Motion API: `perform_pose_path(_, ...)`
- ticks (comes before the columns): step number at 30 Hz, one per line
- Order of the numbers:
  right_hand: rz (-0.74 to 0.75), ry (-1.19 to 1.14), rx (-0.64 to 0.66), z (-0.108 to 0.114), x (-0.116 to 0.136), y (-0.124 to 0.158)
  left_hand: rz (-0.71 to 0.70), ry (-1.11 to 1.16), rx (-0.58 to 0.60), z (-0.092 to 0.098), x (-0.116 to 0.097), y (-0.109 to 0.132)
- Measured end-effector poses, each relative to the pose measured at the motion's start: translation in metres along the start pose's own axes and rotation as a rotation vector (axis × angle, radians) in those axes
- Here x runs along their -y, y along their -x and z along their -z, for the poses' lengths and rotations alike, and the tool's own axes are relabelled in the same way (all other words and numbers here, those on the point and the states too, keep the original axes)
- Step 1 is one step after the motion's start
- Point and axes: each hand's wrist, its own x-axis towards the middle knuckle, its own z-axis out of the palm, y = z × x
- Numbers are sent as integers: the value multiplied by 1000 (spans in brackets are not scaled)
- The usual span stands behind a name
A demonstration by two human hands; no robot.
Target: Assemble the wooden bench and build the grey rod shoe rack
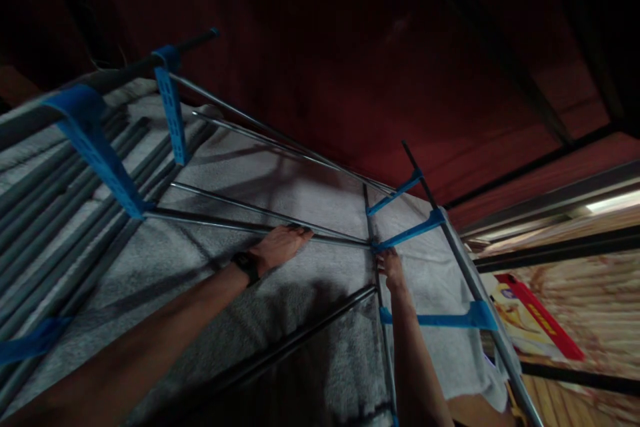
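A frame of thin metal tubes joined by blue plastic brackets lies over a grey fleecy cloth (320, 320). My left hand (281, 248), with a dark watch on its wrist, is closed over a long metal tube (215, 219) around its middle. A second thin tube (240, 204) runs beside it. Both tubes meet a cross tube (379, 277) at a blue bracket (407, 235). At that joint, my right hand (391, 268) has its fingers curled against the bracket's end. Another blue bracket (440, 320) sits below, near my right forearm.
Several grey tubes (55, 213) lie side by side at the left, with blue brackets (100, 150) on a thicker bar. Loose dark tubes (300, 333) cross the cloth in front. A red wall or sheet (325, 67) rises behind. A red and yellow package (533, 317) lies at the right.
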Motion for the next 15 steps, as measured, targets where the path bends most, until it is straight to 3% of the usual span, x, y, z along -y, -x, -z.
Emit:
perform_pose_path(8, -117, -177, 18, 8, 2, 6, 22, -7, 18, 7, -3, 1)
perform_pose_path(15, -118, -110, -82, -4, 7, 4, 14, -1, 2, 2, -1, 2)
